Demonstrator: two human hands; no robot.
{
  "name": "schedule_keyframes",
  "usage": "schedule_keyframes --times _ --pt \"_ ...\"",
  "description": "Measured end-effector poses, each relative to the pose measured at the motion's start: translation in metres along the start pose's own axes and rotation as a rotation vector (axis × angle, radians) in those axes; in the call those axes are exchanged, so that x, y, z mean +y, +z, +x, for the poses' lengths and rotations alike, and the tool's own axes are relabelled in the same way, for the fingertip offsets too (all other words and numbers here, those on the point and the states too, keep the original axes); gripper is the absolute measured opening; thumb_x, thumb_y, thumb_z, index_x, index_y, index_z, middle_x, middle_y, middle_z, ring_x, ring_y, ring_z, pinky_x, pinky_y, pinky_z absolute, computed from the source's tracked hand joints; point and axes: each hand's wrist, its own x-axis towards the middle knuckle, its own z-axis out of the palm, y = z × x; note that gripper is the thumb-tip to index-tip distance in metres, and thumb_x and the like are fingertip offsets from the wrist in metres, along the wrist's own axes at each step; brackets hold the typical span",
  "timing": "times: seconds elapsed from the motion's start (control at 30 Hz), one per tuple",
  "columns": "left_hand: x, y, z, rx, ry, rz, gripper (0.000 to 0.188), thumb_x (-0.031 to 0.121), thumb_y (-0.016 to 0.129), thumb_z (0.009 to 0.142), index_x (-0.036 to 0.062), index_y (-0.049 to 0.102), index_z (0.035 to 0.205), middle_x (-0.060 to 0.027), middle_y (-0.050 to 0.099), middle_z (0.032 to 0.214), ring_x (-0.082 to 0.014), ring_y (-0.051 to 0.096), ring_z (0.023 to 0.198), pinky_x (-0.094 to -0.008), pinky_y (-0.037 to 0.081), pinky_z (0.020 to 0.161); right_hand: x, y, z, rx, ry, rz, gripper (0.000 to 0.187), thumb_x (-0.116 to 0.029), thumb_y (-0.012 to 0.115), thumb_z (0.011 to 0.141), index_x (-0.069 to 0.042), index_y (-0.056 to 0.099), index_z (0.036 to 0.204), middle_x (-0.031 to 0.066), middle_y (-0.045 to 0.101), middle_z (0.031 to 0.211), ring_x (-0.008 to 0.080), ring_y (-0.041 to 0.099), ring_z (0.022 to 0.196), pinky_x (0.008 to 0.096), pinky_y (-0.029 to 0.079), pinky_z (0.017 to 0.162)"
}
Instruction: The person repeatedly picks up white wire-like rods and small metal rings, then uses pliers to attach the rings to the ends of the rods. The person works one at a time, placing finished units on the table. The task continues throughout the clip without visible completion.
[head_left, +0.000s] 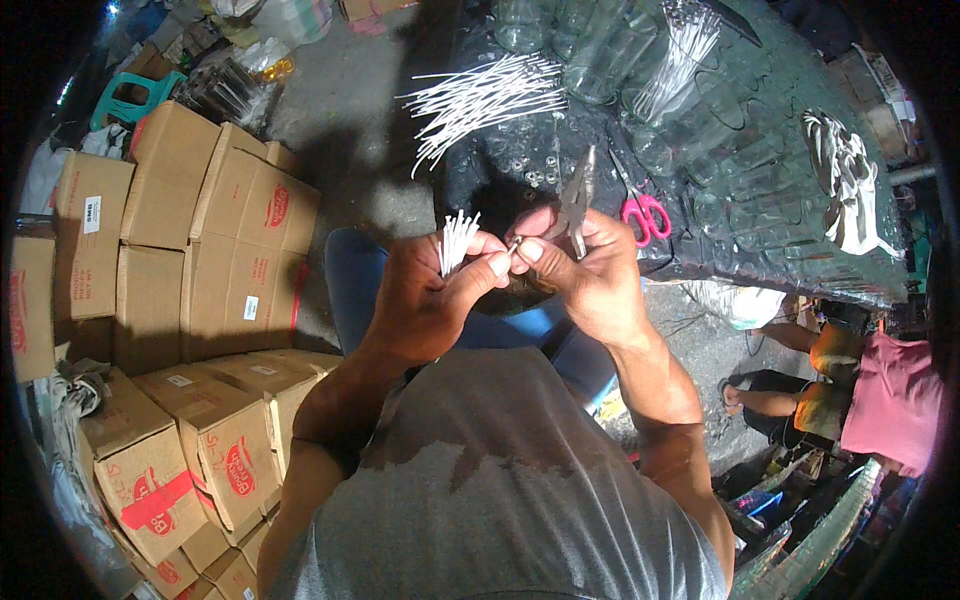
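Note:
My left hand (425, 290) is closed around a short bunch of white candle wicks (458, 243), whose ends stick up above the fingers. Pliers (577, 195) rest in my right hand (600, 275), their jaws pointing away from me. Both thumbs and forefingers meet in a pinch on a tiny metal piece (514, 246), which seems to sit at a wick's end; the fingers partly cover it. Just beyond my hands, small round metal tabs (535, 165) lie scattered on the dark table (480, 160). A loose pile of long white wicks (490, 100) overhangs the table's left edge.
Pink-handled scissors (645, 217) lie right of the pliers. Glass jars (600, 70), another wick bundle (680, 60) and white gloves (840, 185) occupy the table. Cardboard boxes (160, 200) are stacked at left. Another person in a pink shirt (890, 400) is at right.

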Motion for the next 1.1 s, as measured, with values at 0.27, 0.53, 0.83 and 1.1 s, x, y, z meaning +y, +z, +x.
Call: schedule_keyframes --times 0.27,0.53,0.83,1.1 --pt "-0.005 0.001 0.002 0.000 0.039 -0.004 0.014 0.008 0.062 0.095 -0.0025 0.070 0.092 -0.0022 0.067 0.073 -0.0013 0.048 0.055 -0.0205 0.035 0.048 0.007 0.002 0.003 0.001 0.061 0.156 0.010 -0.004 0.068 0.095 0.002 0.068 0.103 0.0053 0.071 0.089 0.0100 0.064 0.077 0.0252 0.053 0.071" --pt "-0.005 -0.001 0.005 0.005 0.018 0.019 0.014 0.006 0.061 0.093 -0.0041 0.070 0.094 -0.0078 0.072 0.081 -0.0085 0.062 0.071 -0.0250 0.048 0.065 0.007 0.003 0.001 0.026 0.049 0.063 0.010 -0.005 0.067 0.096 0.002 0.068 0.103 0.0049 0.071 0.089 0.0097 0.064 0.078 0.0255 0.053 0.071" --pt "-0.005 -0.005 0.005 0.014 -0.092 -0.058 0.015 0.009 0.061 0.091 -0.0023 0.071 0.091 -0.0054 0.070 0.074 -0.0053 0.057 0.058 -0.0226 0.043 0.051 0.011 0.008 -0.002 0.041 -0.153 -0.140 0.010 -0.004 0.067 0.096 0.001 0.069 0.104 0.0047 0.072 0.090 0.0093 0.065 0.083 0.0264 0.053 0.075" --pt "-0.014 -0.008 0.005 0.056 0.017 -0.098 0.015 0.011 0.064 0.094 -0.0012 0.067 0.102 -0.0020 0.066 0.072 -0.0026 0.048 0.049 -0.0219 0.037 0.045 -0.001 0.000 0.001 0.050 -0.086 -0.321 0.015 -0.011 0.071 0.093 0.002 0.064 0.099 0.0131 0.071 0.085 0.0173 0.069 0.080 0.0314 0.053 0.071"
